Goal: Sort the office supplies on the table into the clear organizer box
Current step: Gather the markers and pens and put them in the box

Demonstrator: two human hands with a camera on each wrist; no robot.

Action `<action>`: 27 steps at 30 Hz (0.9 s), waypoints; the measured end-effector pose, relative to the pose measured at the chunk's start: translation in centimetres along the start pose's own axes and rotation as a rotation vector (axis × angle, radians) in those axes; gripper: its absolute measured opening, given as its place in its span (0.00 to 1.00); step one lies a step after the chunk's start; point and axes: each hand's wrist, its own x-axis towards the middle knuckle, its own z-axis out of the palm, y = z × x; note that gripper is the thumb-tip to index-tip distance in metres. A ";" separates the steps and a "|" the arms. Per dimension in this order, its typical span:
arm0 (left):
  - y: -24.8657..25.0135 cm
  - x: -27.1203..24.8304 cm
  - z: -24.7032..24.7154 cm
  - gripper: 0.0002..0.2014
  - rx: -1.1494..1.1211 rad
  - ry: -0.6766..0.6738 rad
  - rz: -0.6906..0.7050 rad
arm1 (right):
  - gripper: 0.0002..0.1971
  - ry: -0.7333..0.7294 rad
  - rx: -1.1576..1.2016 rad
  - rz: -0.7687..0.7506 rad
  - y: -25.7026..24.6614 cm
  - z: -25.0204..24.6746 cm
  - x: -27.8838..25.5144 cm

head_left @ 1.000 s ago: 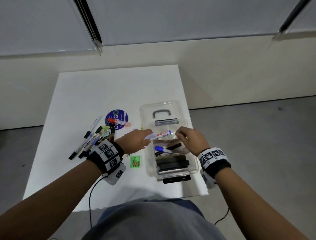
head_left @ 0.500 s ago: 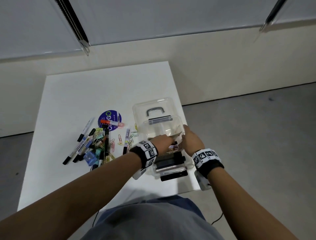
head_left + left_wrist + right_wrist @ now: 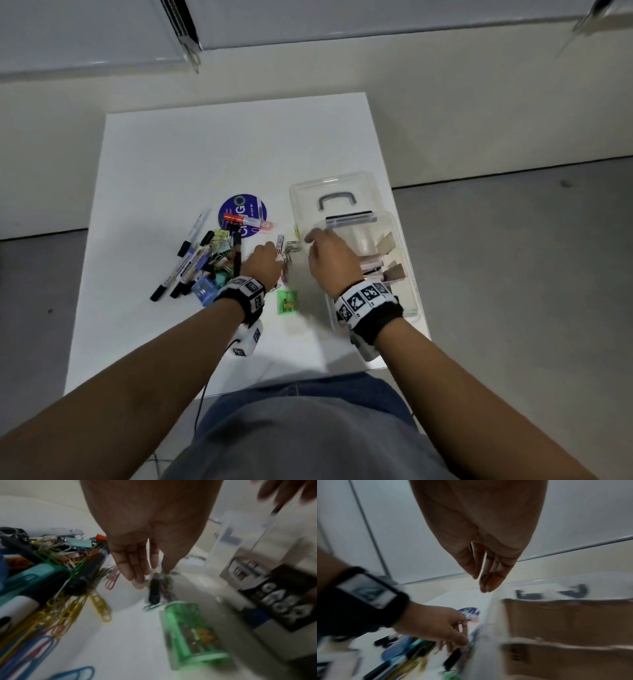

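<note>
Under the left hand [image 3: 262,262], a pen [image 3: 154,589] (blurred) lies half hidden.

Counts: 1 clear organizer box [image 3: 407,274], 1 round blue sticker [image 3: 239,205], 1 orange-capped marker [image 3: 246,221], 1 green staples box [image 3: 287,302], 1 blue sharpener [image 3: 204,291]. Paper clips [image 3: 68,609] and binder clips [image 3: 219,236]: piled, count unreadable. 2 hands.
</note>
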 end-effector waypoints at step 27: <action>-16.9 -0.4 -6.7 0.36 -0.057 -0.064 -0.402 | 0.10 -0.412 0.157 0.463 -8.3 16.8 7.6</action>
